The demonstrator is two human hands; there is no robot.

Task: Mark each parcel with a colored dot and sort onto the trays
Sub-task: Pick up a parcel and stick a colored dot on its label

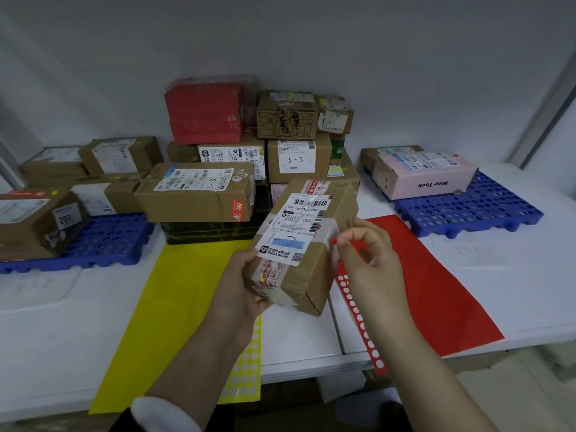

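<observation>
Brown parcel (307, 244) is held tilted at centre, gripped at its 7 o'clock corner by the left hand (240, 285). A red dot (334, 241) is pinched by the right hand (371, 260) at the parcel's 3 o'clock edge. Risks: dot could be folded onto the fingertip or stuck askew. Parcel could be twisted loose by pressing against a one-corner grip.

Brightness: even, cool white, moderately bright.
Source: from above, diffuse.
Shadows: soft, faint, beneath the blue tray (103, 244) at the table's (46, 322) left edge.
Glare: pale sheen on the held parcel's (307, 244) clear tape.
Distortion: wide-angle bowing; the table's front edge and the wall post (545, 115) lean and curve.
Focus: centre fair, fine print illegible; right hand (371, 260) and its pinched red dot (334, 241) slightly smeared; corners soft.
</observation>
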